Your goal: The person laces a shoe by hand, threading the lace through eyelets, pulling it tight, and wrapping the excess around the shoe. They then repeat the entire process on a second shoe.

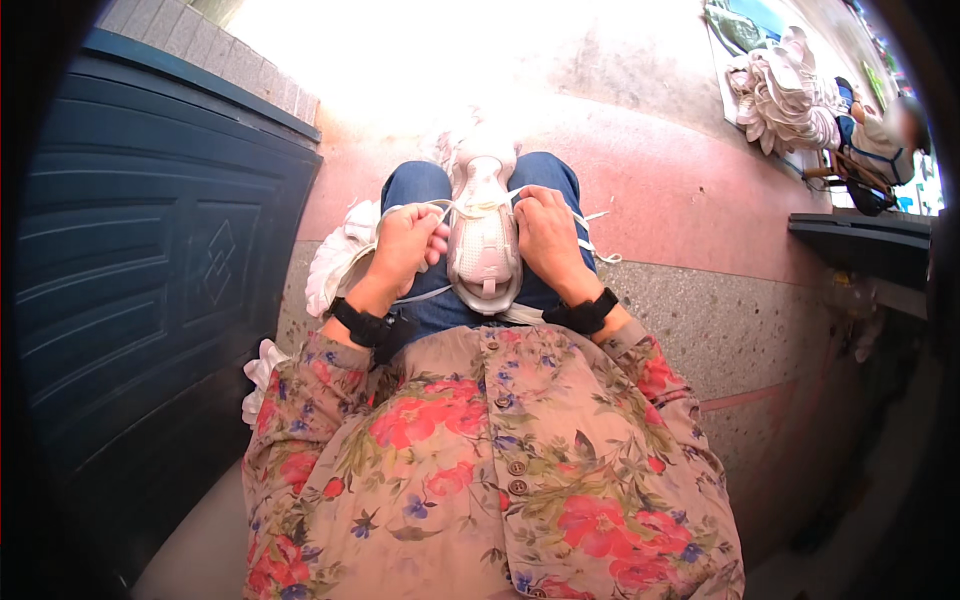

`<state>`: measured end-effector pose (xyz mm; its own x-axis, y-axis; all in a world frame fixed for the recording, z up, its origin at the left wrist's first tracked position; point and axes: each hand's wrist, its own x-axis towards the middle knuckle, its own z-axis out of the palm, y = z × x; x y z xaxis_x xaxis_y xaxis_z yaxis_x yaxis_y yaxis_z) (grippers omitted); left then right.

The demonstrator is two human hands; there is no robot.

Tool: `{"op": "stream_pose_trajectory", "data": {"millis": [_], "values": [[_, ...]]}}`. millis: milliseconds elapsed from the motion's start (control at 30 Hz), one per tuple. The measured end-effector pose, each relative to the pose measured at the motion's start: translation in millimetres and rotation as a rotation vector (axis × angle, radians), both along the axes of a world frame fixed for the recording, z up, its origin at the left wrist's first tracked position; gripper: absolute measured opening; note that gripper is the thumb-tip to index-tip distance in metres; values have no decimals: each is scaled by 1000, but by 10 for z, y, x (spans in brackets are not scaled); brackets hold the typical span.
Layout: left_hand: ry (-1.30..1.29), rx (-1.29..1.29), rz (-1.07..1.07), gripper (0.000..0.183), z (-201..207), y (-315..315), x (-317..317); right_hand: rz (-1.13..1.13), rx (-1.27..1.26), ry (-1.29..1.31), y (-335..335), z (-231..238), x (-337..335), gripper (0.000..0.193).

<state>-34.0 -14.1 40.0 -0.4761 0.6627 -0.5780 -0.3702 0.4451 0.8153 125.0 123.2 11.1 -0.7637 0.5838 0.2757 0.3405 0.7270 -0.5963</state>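
Both hands work at a pale pink sneaker that rests on the person's lap, heel toward the body and toe pointing away, lying between the jeans-clad knees. Her left hand is curled tight around a stretch of white shoelace, fingers pressed against the left side of the shoe. On the other side the right hand is clenched on the lace's other end, knuckles up, touching the shoe's right edge; loose lace tails trail off beyond it toward the floor. Each wrist wears a black band. The sleeves and front of a floral button-up shirt fill the lower part of the view. White fabric pieces lie bunched just beside the left thigh. To the left stands a dark blue panelled door. Far off at upper right, a heap of pale shoes sits on the pink floor, near another person.
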Motion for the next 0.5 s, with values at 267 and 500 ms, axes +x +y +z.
{"op": "stream_pose_trajectory", "data": {"millis": [267, 500], "values": [[510, 15, -281, 21, -81, -56, 57, 14, -5, -69, 45, -5, -55, 7], [802, -51, -249, 20, -149, 52, 55, 167, 110, -77, 54, 26, -86, 6]]}}
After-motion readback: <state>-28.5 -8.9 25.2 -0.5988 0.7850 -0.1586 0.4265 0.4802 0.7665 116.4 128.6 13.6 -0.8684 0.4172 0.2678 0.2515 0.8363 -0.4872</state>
